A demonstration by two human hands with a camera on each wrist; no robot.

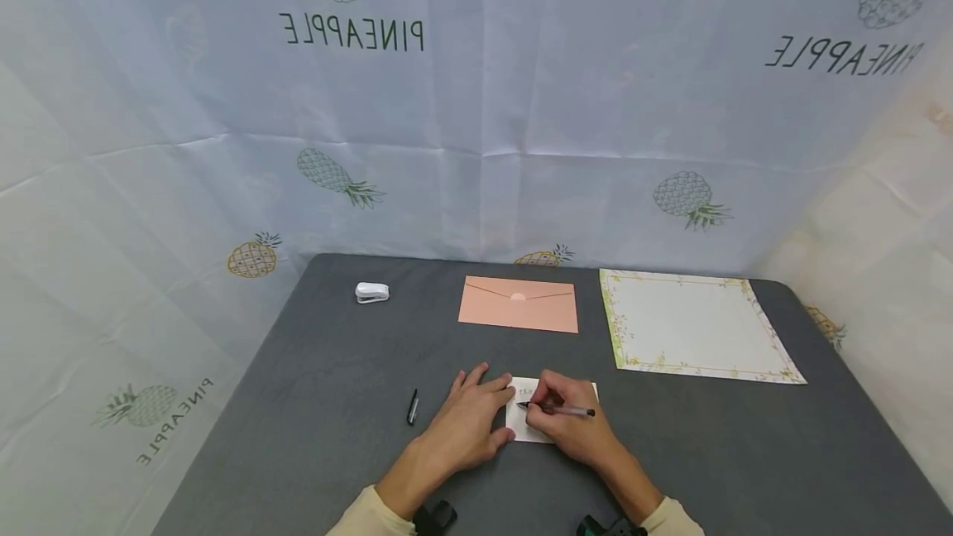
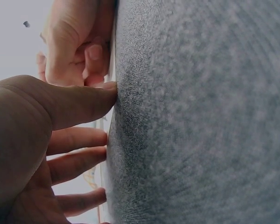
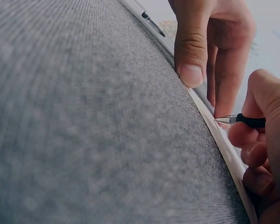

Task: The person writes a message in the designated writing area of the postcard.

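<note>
A small white card (image 1: pixel 521 424) lies on the grey table (image 1: pixel 313 404) near the front edge. My left hand (image 1: pixel 469 420) lies flat with straight fingers, its thumb (image 3: pixel 190 51) and fingertips (image 2: pixel 95 140) pressing the card's left edge. My right hand (image 1: pixel 569 424) grips a pen (image 1: pixel 558 410) with a black grip (image 3: pixel 252 120), its tip on the card among small written marks. The card's edge (image 3: pixel 221 140) shows as a thin pale strip in the right wrist view.
A black pen cap (image 1: pixel 413 407) lies left of my left hand. Farther back sit a white stapler-like object (image 1: pixel 372 293), a pink envelope (image 1: pixel 519 304) and a flower-bordered sheet (image 1: pixel 696 325). A pineapple-print cloth (image 1: pixel 476 106) hangs behind and beside the table.
</note>
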